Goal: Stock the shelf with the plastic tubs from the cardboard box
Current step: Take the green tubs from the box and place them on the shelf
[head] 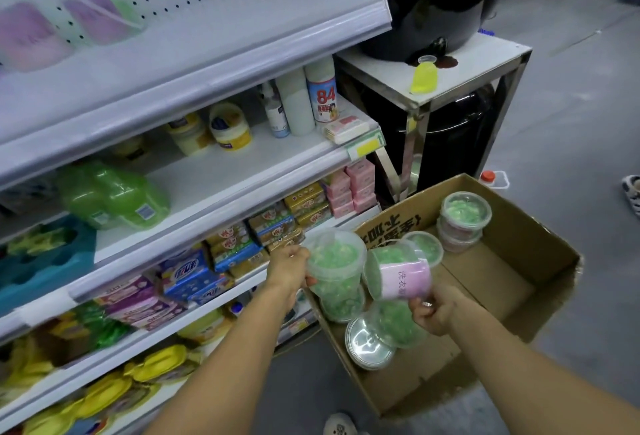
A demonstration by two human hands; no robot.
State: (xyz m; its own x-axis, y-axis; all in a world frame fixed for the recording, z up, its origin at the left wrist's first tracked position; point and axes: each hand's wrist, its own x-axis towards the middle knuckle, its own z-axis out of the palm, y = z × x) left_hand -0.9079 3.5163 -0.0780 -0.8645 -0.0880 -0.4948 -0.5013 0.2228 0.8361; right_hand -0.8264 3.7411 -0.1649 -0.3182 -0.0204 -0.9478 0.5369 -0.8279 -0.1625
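— What's around you there?

— On my left, a white metal shelf unit (214, 64) with a pegboard back. Green refill pouches (114, 197), yellow-lidded jars (230, 126), a white spray can marked 84 (322, 93) and stacked soap bars (277, 227) fill its lower tiers. Beyond the open brown cardboard box (512, 282) stands a steel-framed stand (478, 67) carrying a black drum and a small yellow cup (425, 75). The box's near flap and the shelf edge lie between my arms and the floor.

— Anything you can't make out?

— The pink and green packs (69, 22) on the top tier are smeared by blur. The bottom shelves run out of view, and the box's printing is upside down to me.

— And the tubs?

— My left hand (289, 270) grips one clear plastic tub of green pods (336, 268) upright, just beside the soap shelf, fingers wrapped round its far side. My right hand (434, 308) clasps a second clear tub with a pink label (398, 272) by its base, tilted on its side above the box. More lidded tubs (464, 220) sit stacked in the box's far corner, others lie beneath my hands.
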